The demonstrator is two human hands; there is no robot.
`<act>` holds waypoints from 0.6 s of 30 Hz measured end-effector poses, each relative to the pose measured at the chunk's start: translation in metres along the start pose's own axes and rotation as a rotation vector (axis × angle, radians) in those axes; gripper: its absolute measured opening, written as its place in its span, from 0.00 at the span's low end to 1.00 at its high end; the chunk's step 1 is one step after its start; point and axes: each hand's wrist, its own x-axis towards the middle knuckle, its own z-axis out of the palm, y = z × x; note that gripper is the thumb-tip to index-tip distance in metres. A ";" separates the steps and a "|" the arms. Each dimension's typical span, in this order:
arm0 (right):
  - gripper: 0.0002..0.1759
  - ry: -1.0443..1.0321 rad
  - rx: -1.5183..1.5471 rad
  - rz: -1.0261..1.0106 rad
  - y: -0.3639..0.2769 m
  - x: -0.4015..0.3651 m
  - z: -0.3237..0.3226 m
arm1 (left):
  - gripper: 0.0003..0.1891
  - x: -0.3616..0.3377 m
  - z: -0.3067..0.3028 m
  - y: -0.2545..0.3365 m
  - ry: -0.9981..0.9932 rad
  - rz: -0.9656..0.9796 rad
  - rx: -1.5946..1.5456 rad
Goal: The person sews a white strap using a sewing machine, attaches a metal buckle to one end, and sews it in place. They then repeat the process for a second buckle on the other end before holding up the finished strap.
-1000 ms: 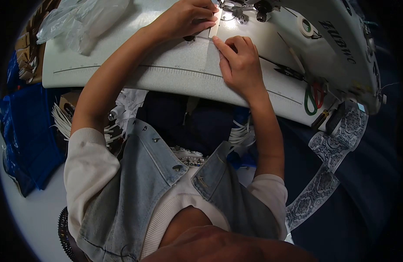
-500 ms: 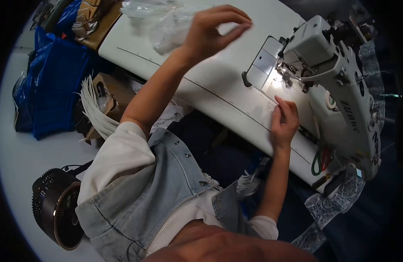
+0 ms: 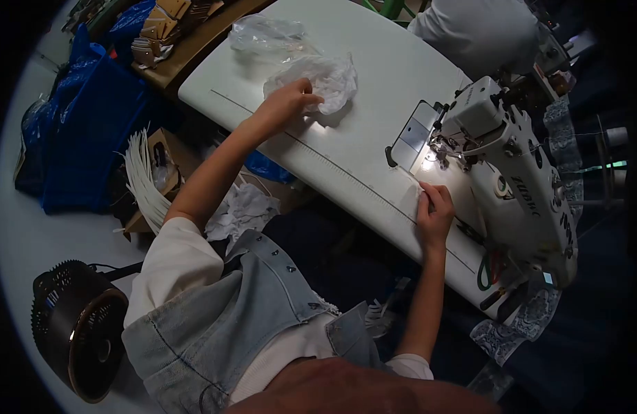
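Note:
My left hand [image 3: 289, 103] is at a crumpled white bundle [image 3: 332, 79], its thumb and fingers closed on the near edge. The bundle lies on the white sewing table [image 3: 374, 41]. My right hand [image 3: 436, 212] rests on the table in front of the sewing machine [image 3: 481, 110], thumb and index finger together at a small pale piece too faint to make out. The machine's lamp lights the needle area [image 3: 429, 160] just beyond those fingertips.
A clear plastic bag [image 3: 267, 34] lies behind the bundle. Scissors [image 3: 485, 270] are at the right table edge, above lace [image 3: 518, 324]. A box of white strips [image 3: 142, 179], blue bag [image 3: 84, 131] and black fan [image 3: 80, 331] are at left. Another person's pale sleeve [image 3: 474, 31] shows beyond.
My left hand has come down from above the table onto the white bundle and closed on it. My right hand stays near the needle area. The view has shifted slightly.

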 end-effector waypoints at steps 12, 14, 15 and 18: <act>0.10 0.033 -0.043 -0.082 0.005 -0.002 0.002 | 0.10 0.022 -0.009 -0.028 -0.026 -0.127 0.036; 0.10 0.040 -0.029 -0.094 0.005 -0.002 0.002 | 0.13 0.027 -0.009 -0.029 -0.015 -0.184 0.005; 0.10 0.043 -0.032 -0.088 0.005 -0.002 0.002 | 0.15 0.027 -0.010 -0.028 -0.003 -0.245 -0.024; 0.09 0.045 -0.026 -0.092 0.005 -0.002 0.001 | 0.18 0.021 -0.018 -0.026 -0.027 -0.122 -0.094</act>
